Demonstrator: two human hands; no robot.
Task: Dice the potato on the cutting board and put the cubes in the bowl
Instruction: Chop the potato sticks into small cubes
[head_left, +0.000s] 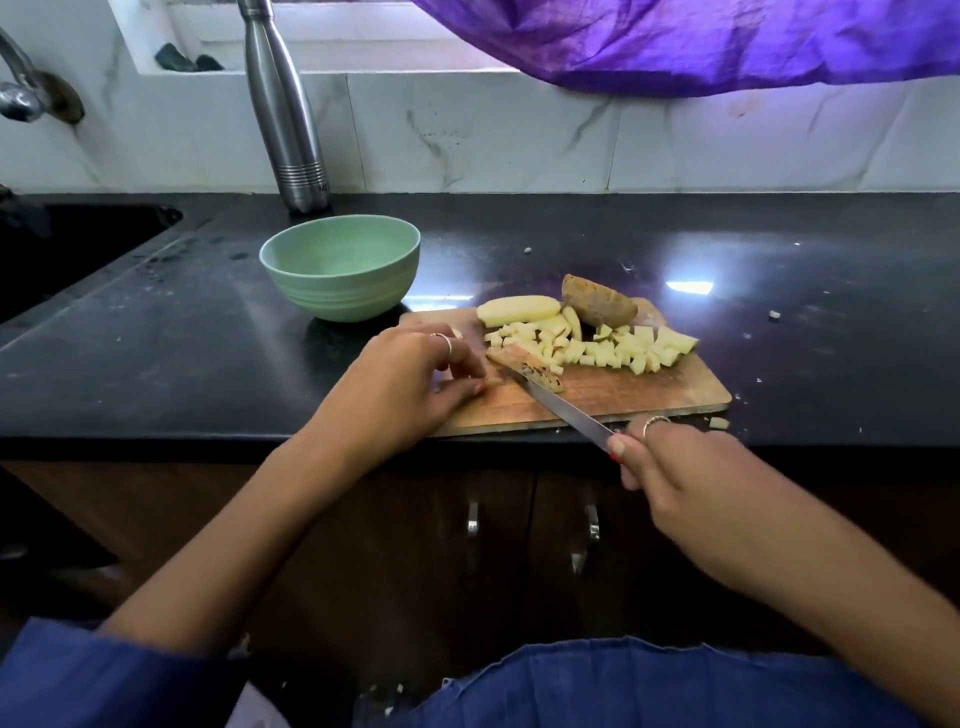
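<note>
Potato slice (524, 366): firm, wet, likely slippery; pin near cut end.
Left hand (410, 379): fingertips pressing slice.
Right hand (675, 467): grip wrapped round knife (561, 408).

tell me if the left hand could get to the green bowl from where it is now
Probably yes: the left hand rests at the cutting board's left end, and the green bowl stands just beyond it on the counter, with nothing between them.

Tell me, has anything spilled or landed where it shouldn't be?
Yes. A potato cube lies off the cutting board, at the counter's front edge by its right corner. Small white bits dot the black counter to the right. The green bowl looks empty.
</note>
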